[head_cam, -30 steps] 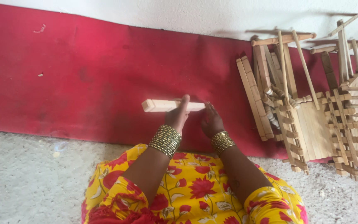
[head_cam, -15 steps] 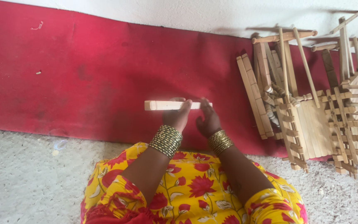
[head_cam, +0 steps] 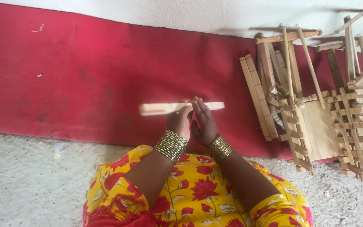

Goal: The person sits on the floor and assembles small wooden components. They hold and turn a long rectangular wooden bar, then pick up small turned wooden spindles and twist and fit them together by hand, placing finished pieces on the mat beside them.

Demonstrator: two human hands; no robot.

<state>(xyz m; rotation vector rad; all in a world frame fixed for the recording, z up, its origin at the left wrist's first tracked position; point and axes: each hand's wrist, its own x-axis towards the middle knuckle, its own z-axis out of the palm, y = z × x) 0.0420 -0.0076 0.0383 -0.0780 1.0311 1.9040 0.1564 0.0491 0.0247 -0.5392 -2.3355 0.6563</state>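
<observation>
Left hand (head_cam: 179,122) and right hand (head_cam: 203,122) side by side, both grips closed on a flat wooden stick (head_cam: 180,107), held level above the red mat (head_cam: 85,84). Pile of wooden frames (head_cam: 311,105) lies well apart on the right.

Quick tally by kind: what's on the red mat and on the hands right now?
Flat wooden stick held across both hands, left hand and right hand: 1
Gold bangle stacks, on the left wrist and the right wrist: 2
Heap of wooden slat frames and rods, pieces too tangled to count: 1
Red mat: 1
Total: 5
</observation>
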